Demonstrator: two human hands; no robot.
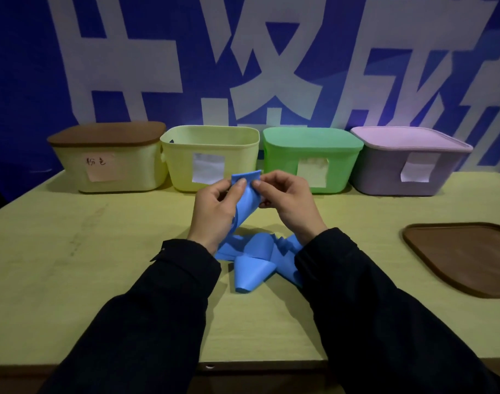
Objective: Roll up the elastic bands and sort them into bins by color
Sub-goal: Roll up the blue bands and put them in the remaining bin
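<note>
Both hands pinched blue band (247, 191) end, left hand (214, 207), right hand (284, 199) | rest slack on table (101, 265) | I judged risk: loose tail twisting, roll going crooked.

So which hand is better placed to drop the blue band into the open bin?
Probably left: the left hand pinches the blue band directly before the open yellow bin.

table (101, 265) | four bins (211, 157) | brown lid (464, 257) | blue band (251, 251)
</note>
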